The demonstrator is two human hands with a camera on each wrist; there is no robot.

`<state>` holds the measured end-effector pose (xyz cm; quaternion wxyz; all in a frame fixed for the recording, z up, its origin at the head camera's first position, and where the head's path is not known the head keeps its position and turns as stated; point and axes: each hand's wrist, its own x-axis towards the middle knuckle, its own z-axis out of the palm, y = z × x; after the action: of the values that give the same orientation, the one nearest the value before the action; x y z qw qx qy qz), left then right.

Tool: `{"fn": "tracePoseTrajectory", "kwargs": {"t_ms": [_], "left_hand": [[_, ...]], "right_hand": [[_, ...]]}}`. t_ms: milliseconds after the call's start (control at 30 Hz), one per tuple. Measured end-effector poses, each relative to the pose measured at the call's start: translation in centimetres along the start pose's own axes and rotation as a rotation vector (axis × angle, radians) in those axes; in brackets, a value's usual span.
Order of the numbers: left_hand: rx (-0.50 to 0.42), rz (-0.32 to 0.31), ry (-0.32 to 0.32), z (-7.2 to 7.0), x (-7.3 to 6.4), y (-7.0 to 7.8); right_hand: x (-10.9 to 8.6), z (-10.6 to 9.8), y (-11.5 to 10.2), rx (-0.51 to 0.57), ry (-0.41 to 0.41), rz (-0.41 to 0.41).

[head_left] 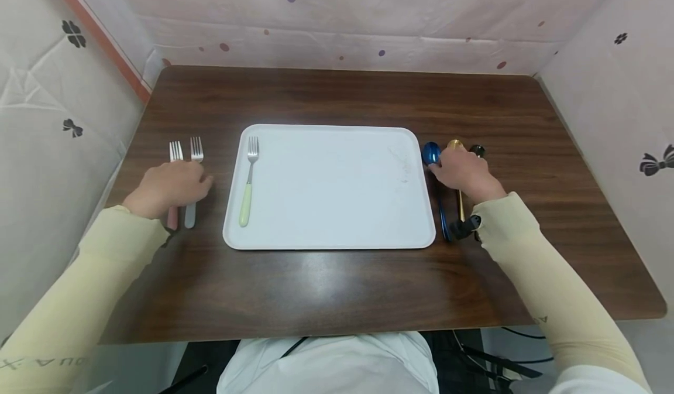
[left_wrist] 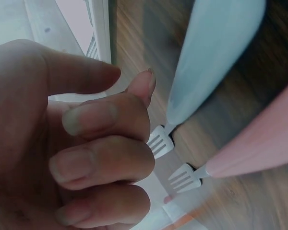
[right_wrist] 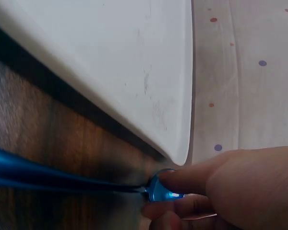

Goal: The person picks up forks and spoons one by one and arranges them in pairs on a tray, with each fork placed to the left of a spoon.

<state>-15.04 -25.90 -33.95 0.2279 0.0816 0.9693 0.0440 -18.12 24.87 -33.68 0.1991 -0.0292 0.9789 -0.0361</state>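
Note:
On the white tray (head_left: 337,189) lies a fork (head_left: 246,204) with a pale green handle, near the left edge. My left hand (head_left: 171,188) hovers over two forks left of the tray, its fingers loosely curled around nothing. One is a pink-handled fork (left_wrist: 259,139), the other a light-blue-handled fork (left_wrist: 216,52). At the tray's right side, my right hand (head_left: 466,172) pinches a blue spoon (right_wrist: 161,189) at its bowl between thumb and fingers. Beside it are a gold spoon (head_left: 455,143) and a black utensil (head_left: 478,150), both partly hidden by the hand.
The brown wooden table (head_left: 326,288) extends around the tray on all sides. White patterned sheets (head_left: 337,37) rise behind the table and along both sides. The person's lap in white clothing (head_left: 326,365) is at the front edge.

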Motion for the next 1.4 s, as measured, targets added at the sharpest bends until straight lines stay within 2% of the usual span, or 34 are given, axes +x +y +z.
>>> {"fn": "tracePoseTrajectory", "kwargs": {"t_ms": [367,667,900,1067,1400], "left_hand": [[0.026,0.04,0.046,-0.1,-0.7,1.2],[0.036,0.081,0.033,0.3,-0.3,1.6],[-0.047,0.037,-0.009,0.6,0.0,2.1],[-0.087,0.034,-0.025,0.7,0.1,2.4],[-0.054,0.05,-0.022,0.8,0.2,2.6]], "right_hand": [[-0.2,0.6,0.1,-0.006,-0.069,-0.018],[-0.3,0.6,0.0,0.002,-0.069,-0.038],[-0.2,0.6,0.1,0.01,-0.084,-0.055],[-0.3,0.6,0.2,0.011,-0.088,-0.062],[-0.5,-0.3,0.0,0.004,-0.098,-0.073]]}}
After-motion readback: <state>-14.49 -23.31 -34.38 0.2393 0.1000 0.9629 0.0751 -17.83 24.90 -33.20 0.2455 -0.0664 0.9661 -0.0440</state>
